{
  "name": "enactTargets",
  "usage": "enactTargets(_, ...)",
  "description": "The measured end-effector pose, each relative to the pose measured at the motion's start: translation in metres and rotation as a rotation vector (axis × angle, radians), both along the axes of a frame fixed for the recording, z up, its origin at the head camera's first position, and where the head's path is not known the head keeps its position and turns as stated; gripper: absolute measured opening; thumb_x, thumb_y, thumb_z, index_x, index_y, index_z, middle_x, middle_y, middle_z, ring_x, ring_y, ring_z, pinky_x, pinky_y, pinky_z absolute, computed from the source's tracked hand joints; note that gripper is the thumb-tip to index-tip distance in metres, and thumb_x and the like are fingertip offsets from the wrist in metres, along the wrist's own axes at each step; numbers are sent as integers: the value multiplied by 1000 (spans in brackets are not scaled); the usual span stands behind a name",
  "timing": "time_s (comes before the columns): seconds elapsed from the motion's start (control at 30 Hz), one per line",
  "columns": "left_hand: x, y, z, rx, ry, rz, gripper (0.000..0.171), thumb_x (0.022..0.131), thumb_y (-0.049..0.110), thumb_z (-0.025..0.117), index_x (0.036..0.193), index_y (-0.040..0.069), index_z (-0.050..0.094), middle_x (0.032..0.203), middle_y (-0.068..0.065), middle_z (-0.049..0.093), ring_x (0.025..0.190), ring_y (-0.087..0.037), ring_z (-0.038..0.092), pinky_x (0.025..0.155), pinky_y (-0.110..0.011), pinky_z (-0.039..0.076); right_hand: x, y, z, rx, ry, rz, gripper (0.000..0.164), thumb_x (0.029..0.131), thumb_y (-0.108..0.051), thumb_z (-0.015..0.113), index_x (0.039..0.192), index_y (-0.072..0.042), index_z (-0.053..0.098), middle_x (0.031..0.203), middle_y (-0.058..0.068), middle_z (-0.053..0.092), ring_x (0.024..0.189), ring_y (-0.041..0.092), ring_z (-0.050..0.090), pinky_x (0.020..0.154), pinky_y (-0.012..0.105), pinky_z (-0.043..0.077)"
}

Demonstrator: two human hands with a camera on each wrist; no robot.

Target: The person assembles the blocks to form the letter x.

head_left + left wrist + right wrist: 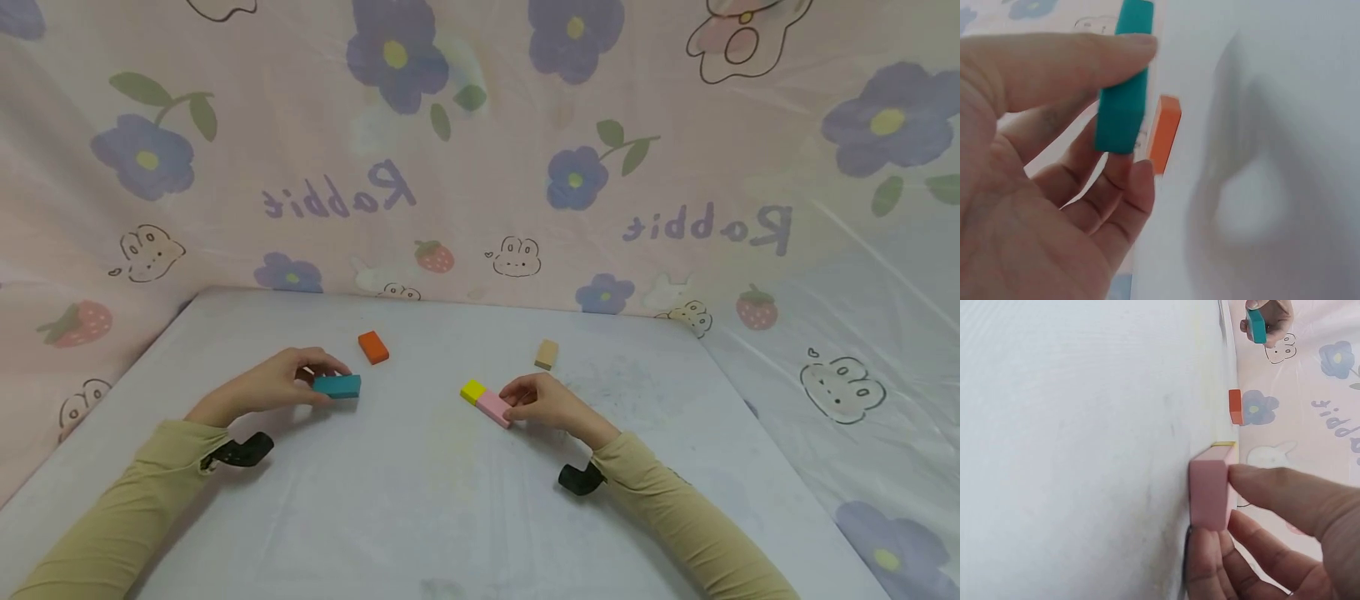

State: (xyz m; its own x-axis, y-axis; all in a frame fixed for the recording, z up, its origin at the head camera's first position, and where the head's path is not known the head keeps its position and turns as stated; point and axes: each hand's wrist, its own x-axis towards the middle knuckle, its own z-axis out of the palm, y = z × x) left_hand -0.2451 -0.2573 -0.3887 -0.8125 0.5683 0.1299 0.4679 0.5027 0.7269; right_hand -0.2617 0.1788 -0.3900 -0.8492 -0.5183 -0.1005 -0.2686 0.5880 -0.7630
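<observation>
My left hand (288, 379) pinches a teal block (337, 386) between thumb and fingers. In the left wrist view the teal block (1124, 119) is held off the table, with the hand's shadow beside it. My right hand (546, 400) grips a pink block (494, 408) by its sides, low at the table surface. The far end of the pink block meets a yellow block (473, 392), end to end in one line. In the right wrist view the pink block (1210, 490) hides most of the yellow one.
An orange block (373, 347) lies on the white table (390, 500) just beyond my left hand. A light wooden block (547, 354) lies beyond my right hand. Printed fabric (480, 142) with flowers and rabbits hangs along the table's back and sides.
</observation>
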Motion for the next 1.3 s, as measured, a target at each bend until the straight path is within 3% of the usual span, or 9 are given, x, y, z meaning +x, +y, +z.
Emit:
enactTargets(0.2, -1, 17, 0, 40, 6, 10, 41, 79, 12, 79, 117, 10, 65, 102, -2, 61, 90, -19, 56, 80, -28, 51, -1, 0, -1, 1, 7, 6, 30, 82, -13, 76, 109, -2, 68, 88, 3, 64, 77, 18, 56, 70, 30, 48)
enactTargets(0.5, 0, 41, -7, 135, -61, 47, 40, 77, 11, 81, 114, 7, 67, 100, -7, 61, 92, -24, 55, 79, -30, 51, -4, 1, -4, 1, 8, 8, 31, 81, -14, 77, 109, -2, 68, 88, 3, 64, 77, 17, 57, 69, 30, 48)
enactTargets(0.9, -1, 63, -17, 155, -102, 113, 38, 75, 13, 82, 109, 7, 69, 94, -6, 61, 87, -23, 55, 73, -26, 50, -2, -1, -3, -2, 2, 6, 30, 81, -12, 76, 109, -1, 68, 87, 3, 65, 76, 17, 57, 69, 29, 48)
enactTargets(1.3, -6, 89, -20, 153, -83, 126, 39, 74, 17, 83, 109, 9, 69, 92, -5, 61, 85, -22, 55, 72, -26, 49, -2, -1, -1, -10, 6, 16, 30, 82, -12, 76, 108, -1, 68, 87, 3, 64, 76, 18, 57, 70, 30, 49)
